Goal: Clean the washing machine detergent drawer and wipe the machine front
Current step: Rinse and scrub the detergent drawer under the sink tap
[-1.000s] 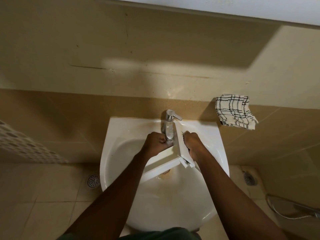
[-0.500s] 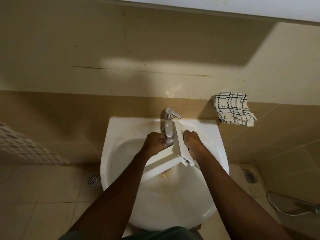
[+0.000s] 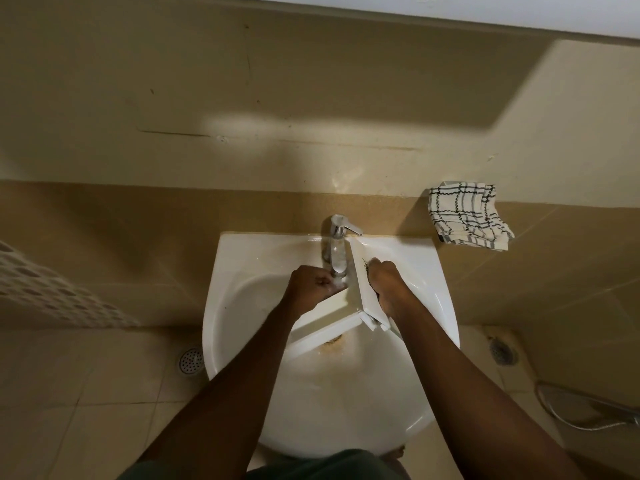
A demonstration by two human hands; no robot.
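Seemingly rinsing: your right hand (image 3: 385, 283) grips the detergent drawer (image 3: 362, 294); left hand (image 3: 311, 287) curls beside that grip, hold unclear. Next: rotate it.

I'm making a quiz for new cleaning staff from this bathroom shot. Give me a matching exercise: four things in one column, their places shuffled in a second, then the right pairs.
1. detergent drawer
2. checked cloth
3. tap
4. perforated floor drain

a. by the wall, right of the sink
b. floor tiles left of the sink
c. inside the sink bowl
d. back rim of the sink

Pairs: 1-c, 2-a, 3-d, 4-b
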